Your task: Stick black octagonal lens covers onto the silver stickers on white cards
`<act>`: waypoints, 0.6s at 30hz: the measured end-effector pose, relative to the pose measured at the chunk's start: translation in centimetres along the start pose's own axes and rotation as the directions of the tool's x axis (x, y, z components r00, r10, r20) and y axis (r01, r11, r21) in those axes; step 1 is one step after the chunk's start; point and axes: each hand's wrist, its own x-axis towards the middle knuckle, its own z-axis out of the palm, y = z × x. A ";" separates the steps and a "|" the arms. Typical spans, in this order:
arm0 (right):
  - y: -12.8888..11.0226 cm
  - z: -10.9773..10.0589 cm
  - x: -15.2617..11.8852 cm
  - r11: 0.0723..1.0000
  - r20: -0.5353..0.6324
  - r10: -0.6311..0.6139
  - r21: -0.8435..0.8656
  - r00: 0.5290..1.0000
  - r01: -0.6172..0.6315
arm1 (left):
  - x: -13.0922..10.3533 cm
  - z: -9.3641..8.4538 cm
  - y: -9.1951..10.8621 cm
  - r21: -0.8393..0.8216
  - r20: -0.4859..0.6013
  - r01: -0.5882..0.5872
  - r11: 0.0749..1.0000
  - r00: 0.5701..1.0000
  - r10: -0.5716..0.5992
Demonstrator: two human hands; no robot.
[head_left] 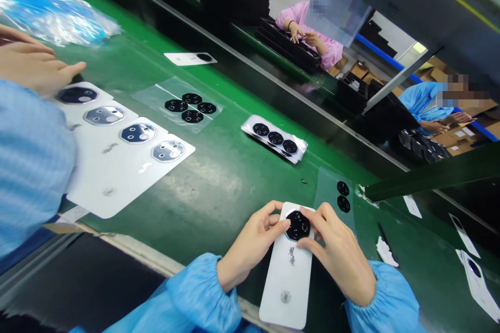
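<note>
The left hand (253, 242) and the right hand (338, 250) both have fingers bent narrow, touching the black disc (299, 225). This disc is at the upper end of the white panel (287, 286), which lies on the green table (219, 182).

The single view looks from the wearer's head, forward and steeply down onto the green tabletop (219, 187), tilted sideways; the hands (297, 244) are close below, people in the background beyond the tabletop.
</note>
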 end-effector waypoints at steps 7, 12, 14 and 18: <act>0.7 0.3 -0.5 0.993 -0.031 0.007 0.118 1.000 -0.003 | 0.1 0.0 0.2 -0.004 -0.017 0.009 1.000 1.000 -0.009; 0.9 0.5 -0.6 0.988 -0.070 0.001 0.154 0.998 0.010 | 0.0 0.1 0.2 -0.001 -0.016 0.010 1.000 1.000 -0.010; 1.0 0.6 -0.7 0.986 -0.074 0.002 0.166 0.997 0.010 | 0.0 0.1 0.2 -0.006 -0.015 0.010 1.000 1.000 -0.010; 1.3 0.8 -0.7 0.982 -0.058 0.007 0.189 0.998 0.004 | 0.1 0.1 0.1 -0.010 -0.015 0.010 1.000 1.000 -0.010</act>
